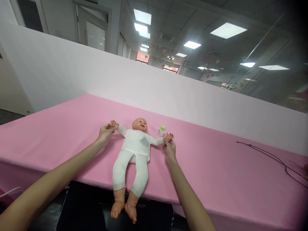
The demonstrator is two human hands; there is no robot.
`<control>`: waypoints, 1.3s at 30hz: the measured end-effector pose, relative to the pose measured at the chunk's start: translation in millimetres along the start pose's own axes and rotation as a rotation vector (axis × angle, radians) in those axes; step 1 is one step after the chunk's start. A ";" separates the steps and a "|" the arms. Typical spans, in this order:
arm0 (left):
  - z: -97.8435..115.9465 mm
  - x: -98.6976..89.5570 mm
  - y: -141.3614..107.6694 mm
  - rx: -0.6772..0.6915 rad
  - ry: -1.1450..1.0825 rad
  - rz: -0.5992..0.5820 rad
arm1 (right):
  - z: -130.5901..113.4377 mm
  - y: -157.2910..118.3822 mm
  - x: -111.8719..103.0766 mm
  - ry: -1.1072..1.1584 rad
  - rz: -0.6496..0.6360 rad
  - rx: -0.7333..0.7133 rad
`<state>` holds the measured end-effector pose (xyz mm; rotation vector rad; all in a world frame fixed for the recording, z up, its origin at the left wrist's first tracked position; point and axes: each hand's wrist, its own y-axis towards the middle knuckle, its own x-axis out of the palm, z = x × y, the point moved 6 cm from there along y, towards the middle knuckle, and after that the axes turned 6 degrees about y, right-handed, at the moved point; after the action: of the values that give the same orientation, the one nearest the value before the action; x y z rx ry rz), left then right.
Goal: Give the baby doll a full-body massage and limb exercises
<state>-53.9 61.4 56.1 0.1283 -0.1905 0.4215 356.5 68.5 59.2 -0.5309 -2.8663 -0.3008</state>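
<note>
White-clad doll (137,142) lengthwise, head (139,124) away.

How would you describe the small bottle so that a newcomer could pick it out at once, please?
On the pink table lies a doll dressed in white. Look between the doll's head and the person's right hand for a small, pale bottle. Its bright green lid sets it apart from the doll and the dark cord.

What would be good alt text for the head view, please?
A person's left hand and right hand hold the outstretched arms of a baby doll in white clothes, lying on a pink table. A small green-lidded bottle is beside it, a thin dark cable far right.
</note>
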 end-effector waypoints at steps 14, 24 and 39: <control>21.1 64.6 -59.3 0.758 0.775 -0.542 | -22.1 -60.0 78.9 -0.506 -0.751 -0.449; -27.3 -21.7 7.3 -0.283 -0.118 0.170 | 29.7 9.4 -20.3 0.070 0.190 0.357; 18.8 67.7 -81.5 1.001 0.917 -0.675 | -9.2 -80.6 82.8 -0.620 -0.869 -0.503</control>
<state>37.8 11.3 81.8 0.9272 0.9717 -0.1649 252.4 19.9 75.1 0.7507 -3.4373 -1.1831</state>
